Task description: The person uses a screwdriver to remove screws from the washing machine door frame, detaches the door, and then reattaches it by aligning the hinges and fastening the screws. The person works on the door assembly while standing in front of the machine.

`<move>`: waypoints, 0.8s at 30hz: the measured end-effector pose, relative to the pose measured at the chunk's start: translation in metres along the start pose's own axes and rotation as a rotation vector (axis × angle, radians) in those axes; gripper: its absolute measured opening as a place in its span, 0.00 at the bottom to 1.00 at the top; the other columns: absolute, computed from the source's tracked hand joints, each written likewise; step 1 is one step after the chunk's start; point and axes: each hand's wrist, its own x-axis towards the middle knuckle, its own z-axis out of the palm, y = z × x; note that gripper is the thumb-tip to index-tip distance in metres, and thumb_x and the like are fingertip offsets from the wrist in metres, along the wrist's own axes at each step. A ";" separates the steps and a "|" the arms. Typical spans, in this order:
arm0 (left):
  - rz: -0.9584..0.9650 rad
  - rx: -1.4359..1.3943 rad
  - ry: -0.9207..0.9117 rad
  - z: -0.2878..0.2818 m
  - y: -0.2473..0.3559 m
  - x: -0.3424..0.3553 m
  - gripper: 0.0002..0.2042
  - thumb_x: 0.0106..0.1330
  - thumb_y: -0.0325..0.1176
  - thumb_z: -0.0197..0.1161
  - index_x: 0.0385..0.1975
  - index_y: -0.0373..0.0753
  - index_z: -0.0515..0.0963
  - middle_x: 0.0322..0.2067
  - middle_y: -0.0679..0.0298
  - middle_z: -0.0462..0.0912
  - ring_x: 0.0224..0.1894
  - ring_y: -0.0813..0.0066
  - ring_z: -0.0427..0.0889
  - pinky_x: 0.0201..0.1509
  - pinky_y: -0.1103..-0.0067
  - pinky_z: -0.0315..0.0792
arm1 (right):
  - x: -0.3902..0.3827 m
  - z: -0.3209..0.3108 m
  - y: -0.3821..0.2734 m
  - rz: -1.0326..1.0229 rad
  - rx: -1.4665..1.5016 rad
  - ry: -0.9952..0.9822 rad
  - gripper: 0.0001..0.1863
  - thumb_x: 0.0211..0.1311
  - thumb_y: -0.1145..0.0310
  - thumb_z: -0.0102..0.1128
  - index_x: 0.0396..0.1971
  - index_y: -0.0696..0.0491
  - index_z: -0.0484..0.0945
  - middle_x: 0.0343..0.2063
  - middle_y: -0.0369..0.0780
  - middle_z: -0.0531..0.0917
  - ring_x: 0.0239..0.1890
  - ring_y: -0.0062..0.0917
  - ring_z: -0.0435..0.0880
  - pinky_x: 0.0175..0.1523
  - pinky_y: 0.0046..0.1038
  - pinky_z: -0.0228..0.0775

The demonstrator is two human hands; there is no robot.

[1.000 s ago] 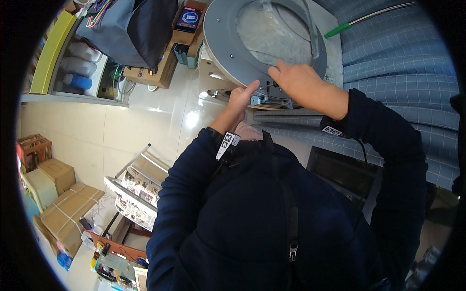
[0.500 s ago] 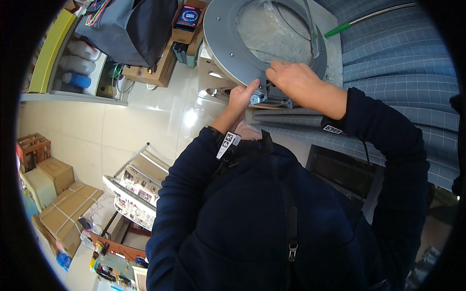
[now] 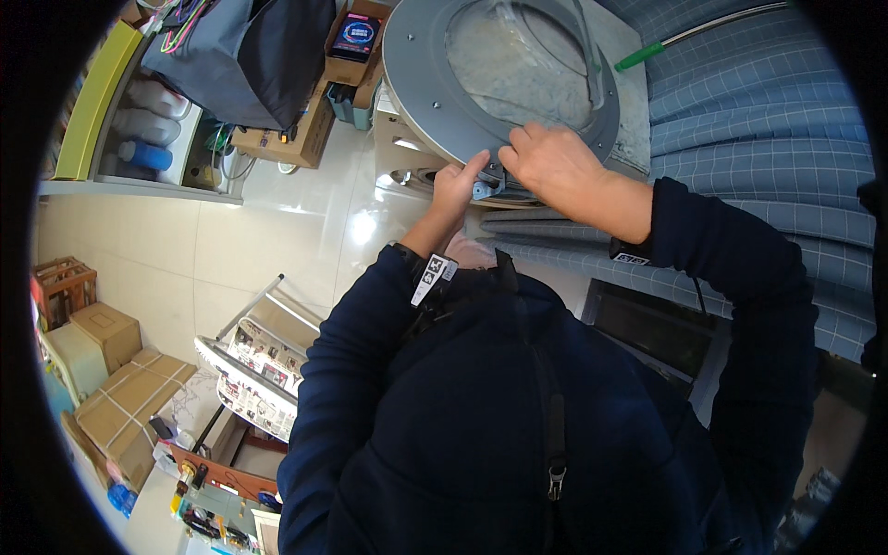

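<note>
A round grey washing machine door (image 3: 421,69), with a clear bowl-shaped middle and screws around its ring, lies on a marble-patterned top (image 3: 632,120) in front of me. My left hand (image 3: 453,191) grips its near edge, thumb over the rim. A light blue-grey metal hinge (image 3: 482,191) juts out beside that thumb. My right hand (image 3: 553,165) is closed just right of it, fingers curled down at the rim; whatever they pinch is hidden beneath them.
Blue checked curtain (image 3: 740,139) hangs on the right, with a green-handled rod (image 3: 640,57) against it. Cardboard boxes (image 3: 291,139) and a dark fabric bag (image 3: 245,65) stand to the left. A folding chair (image 3: 254,361) is at lower left.
The door has shifted slightly to the left. My right hand has moved a little left and down along the rim, covering more of the hinge; my left hand stays nearly in place.
</note>
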 end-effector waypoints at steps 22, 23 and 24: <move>0.023 -0.039 0.009 0.004 0.009 -0.012 0.17 0.60 0.46 0.69 0.21 0.38 0.76 0.20 0.71 0.73 0.24 0.84 0.66 0.30 0.84 0.59 | 0.006 0.002 0.014 0.575 0.544 -0.354 0.10 0.59 0.65 0.59 0.29 0.57 0.80 0.27 0.46 0.81 0.41 0.47 0.82 0.42 0.43 0.74; 0.031 -0.033 -0.011 0.003 0.010 -0.013 0.17 0.60 0.46 0.69 0.22 0.38 0.76 0.20 0.72 0.73 0.24 0.84 0.66 0.30 0.84 0.58 | 0.007 0.002 0.016 0.632 0.614 -0.321 0.10 0.59 0.65 0.58 0.30 0.57 0.80 0.28 0.46 0.82 0.42 0.47 0.82 0.43 0.43 0.74; 0.013 -0.016 -0.014 0.003 0.012 -0.013 0.17 0.60 0.46 0.69 0.22 0.38 0.76 0.20 0.72 0.73 0.24 0.85 0.66 0.29 0.84 0.57 | 0.006 0.003 0.014 0.571 0.555 -0.256 0.09 0.59 0.66 0.58 0.29 0.57 0.79 0.30 0.46 0.81 0.42 0.47 0.82 0.43 0.42 0.74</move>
